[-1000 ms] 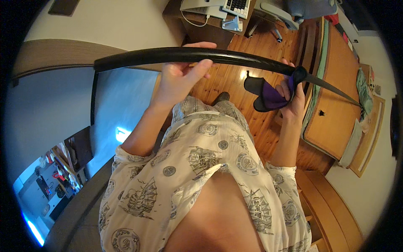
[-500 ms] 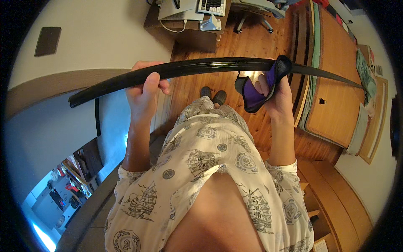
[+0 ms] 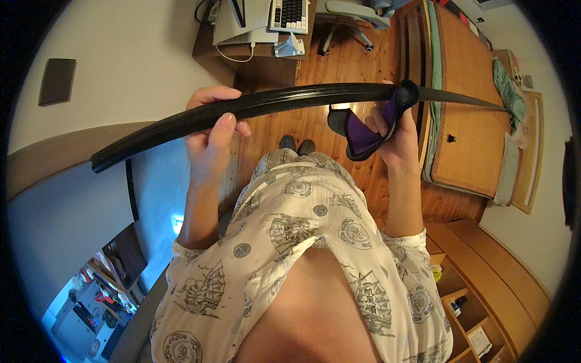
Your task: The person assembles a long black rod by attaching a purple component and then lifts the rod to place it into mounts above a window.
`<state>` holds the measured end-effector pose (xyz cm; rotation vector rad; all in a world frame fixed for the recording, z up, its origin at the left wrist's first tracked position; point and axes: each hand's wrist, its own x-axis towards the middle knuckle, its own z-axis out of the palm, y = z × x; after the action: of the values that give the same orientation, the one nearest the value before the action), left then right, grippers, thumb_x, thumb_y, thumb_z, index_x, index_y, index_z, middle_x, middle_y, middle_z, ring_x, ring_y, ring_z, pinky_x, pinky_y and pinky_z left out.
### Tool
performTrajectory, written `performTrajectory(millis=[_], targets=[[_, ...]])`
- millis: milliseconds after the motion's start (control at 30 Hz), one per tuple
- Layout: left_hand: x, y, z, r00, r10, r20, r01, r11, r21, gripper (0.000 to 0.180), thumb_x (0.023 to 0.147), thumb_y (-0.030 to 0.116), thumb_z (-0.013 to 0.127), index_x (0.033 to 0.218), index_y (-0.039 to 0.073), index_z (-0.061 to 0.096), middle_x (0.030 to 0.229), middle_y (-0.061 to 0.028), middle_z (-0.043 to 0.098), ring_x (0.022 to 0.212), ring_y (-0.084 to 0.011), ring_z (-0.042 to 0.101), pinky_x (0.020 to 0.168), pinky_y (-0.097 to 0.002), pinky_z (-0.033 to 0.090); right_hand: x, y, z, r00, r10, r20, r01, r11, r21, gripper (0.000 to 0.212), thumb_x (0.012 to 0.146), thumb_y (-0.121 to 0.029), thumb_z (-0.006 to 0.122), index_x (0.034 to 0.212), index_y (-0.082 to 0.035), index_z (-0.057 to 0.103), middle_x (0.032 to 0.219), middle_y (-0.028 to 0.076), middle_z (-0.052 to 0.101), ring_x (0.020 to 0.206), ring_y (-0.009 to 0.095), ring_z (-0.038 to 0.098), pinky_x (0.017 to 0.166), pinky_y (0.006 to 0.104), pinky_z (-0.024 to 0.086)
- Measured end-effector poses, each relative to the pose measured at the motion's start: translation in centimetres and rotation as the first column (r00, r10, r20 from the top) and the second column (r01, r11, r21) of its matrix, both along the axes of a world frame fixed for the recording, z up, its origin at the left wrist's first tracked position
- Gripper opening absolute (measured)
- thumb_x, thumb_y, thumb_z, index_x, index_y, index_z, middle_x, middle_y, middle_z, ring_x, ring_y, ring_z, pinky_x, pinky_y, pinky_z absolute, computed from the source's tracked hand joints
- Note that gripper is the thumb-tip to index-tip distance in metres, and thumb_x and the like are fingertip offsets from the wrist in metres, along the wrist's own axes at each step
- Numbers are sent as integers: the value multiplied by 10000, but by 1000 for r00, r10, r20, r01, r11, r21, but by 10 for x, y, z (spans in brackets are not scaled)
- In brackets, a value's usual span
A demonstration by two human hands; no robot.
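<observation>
A long, curved black sword-shaped piece point(image 3: 321, 94) stretches across in front of me, thick and ridged at its left end and tapering to the right. My left hand point(image 3: 209, 142) grips it left of the middle, thumb on the near side and fingers behind. Farther right, my right hand point(image 3: 400, 145) is closed on a purple cloth piece with black edging point(image 3: 365, 138), which folds up around the black piece. Part of that cloth hangs loose below. Some of my right fingers are hidden behind it.
Ahead stands a desk point(image 3: 272, 63) with a keyboard point(image 3: 289, 14) and a small light-blue stand point(image 3: 289, 46). A wheeled chair point(image 3: 357, 15) is beside it. A bed with a tan mat point(image 3: 469, 130) lies to the right. Wooden shelving point(image 3: 478, 266) is at lower right.
The room has shifted left in view as I turn slightly. The left end of the black piece dips a little lower. Both hands keep their grip.
</observation>
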<state>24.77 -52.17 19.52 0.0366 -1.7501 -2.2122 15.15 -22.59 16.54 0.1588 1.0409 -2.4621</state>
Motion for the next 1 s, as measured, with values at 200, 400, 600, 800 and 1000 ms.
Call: performTrajectory(millis=[200, 400, 600, 800, 1000], targets=[[1, 11, -42, 967, 92, 238, -122, 986, 116, 164, 908, 60, 566, 1070, 69, 540, 908, -65, 592, 603, -97, 540, 570, -256, 484, 4, 11, 3, 931, -209, 299, 141, 962, 233, 377, 941, -469, 550, 958, -95, 597, 714, 42, 589, 645, 215, 577, 609, 357, 498], [-10, 37, -24, 969, 116, 216, -137, 987, 84, 115, 961, 189, 548, 951, 84, 503, 958, -45, 525, 588, -88, 471, 502, -251, 434, -2, 24, -4, 976, -31, 214, -9, 983, 183, 285, 886, -424, 646, 1025, -175, 654, 723, 1, 535, 620, 135, 511, 604, 300, 454], [-28, 48, -32, 962, 188, 196, -187, 982, -23, 171, 939, 161, 599, 1076, 59, 580, 929, -52, 598, 663, -121, 557, 579, -282, 479, -21, 56, -36, 984, 76, 162, -97, 987, 126, 281, 923, -418, 594, 1025, -156, 608, 700, -4, 534, 591, 129, 511, 582, 299, 448], [-18, 51, -41, 846, 507, 163, -489, 861, -138, 222, 935, 231, 634, 956, 10, 624, 711, -32, 571, 581, -105, 489, 530, -274, 416, -55, 123, -76, 972, -90, 217, 100, 994, -34, 337, 945, -385, 568, 1201, -172, 626, 872, -10, 622, 636, 125, 483, 595, 282, 413], [-18, 111, 11, 658, 733, 172, -743, 669, -8, 325, 926, 325, 633, 942, 1, 636, 645, -24, 508, 567, -115, 438, 503, -287, 349, -105, 236, -67, 919, -328, 219, 357, 928, -104, 200, 957, -330, 535, 974, -138, 585, 1121, 88, 684, 605, 166, 540, 585, 323, 477]])
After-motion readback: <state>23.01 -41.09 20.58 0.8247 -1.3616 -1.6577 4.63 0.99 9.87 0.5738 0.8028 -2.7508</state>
